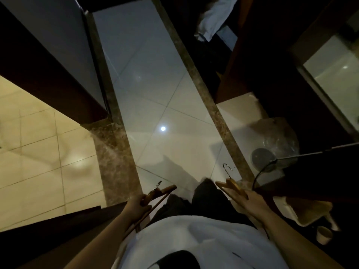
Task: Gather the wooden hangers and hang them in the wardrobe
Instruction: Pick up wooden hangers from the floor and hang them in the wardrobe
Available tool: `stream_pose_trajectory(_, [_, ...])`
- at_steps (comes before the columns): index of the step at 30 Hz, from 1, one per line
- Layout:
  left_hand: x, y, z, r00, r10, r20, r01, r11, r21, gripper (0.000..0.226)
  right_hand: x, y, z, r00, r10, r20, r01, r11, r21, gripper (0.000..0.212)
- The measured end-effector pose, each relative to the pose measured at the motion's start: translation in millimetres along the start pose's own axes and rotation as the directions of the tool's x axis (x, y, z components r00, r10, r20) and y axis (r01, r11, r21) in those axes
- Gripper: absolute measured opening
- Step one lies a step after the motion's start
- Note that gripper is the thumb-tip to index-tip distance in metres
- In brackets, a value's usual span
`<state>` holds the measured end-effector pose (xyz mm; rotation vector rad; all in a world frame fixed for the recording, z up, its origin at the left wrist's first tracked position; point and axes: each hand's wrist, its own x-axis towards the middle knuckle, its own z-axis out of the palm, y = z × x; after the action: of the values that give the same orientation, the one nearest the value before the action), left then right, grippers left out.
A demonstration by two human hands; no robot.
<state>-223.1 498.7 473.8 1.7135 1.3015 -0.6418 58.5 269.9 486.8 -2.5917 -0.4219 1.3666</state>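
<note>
White shirt sat nearest, above tiled floor.
Left hand gripped 1 wooden hanger; right hand gripped a 2nd hanger.

Open tiled floor runs ahead between a dark wall panel left and dark wooden unit, plastic-lined bin right.

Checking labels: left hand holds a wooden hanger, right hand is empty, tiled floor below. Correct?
No. The right hand is not empty: it holds a second hanger, as the head view shows. The left hand does hold a wooden hanger over the tiled floor.
</note>
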Motion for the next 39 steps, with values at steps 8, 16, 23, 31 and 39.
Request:
stream_pose_trajectory(8, [67.9,81.3,-54.9,0.998,0.019,-0.068,-0.026,0.994,-0.106,0.034,92.9,-60.7,-73.7,0.995,0.038,0.095,-0.034,0.998,-0.05,0.026])
stream_pose_trajectory(16, [121.8,161.1,-136.3,0.989,-0.034,-0.144,0.012,0.988,-0.152,0.032,190.8,-193.0,-173.7,0.984,-0.103,0.145,0.113,0.992,-0.061,0.02])
stream_pose_trajectory(23, [172.0,182.0,-214.0,0.977,-0.095,-0.193,0.042,0.964,-0.262,0.031,250.0,-321.1,-232.1,0.945,-0.267,0.188,0.283,0.957,-0.068,0.03])
stream_pose_trajectory(31, [250.3,176.8,-303.8,0.949,-0.235,-0.211,0.159,0.933,-0.323,0.031,321.5,-417.1,-244.4,0.953,-0.247,0.177,0.255,0.967,-0.02,0.017])
stream_pose_trajectory(39, [340.8,218.2,-449.1,0.986,-0.107,-0.129,0.059,0.941,-0.332,0.029,362.9,-476.1,-240.5,0.992,-0.094,0.083,0.099,0.993,-0.067,0.033])
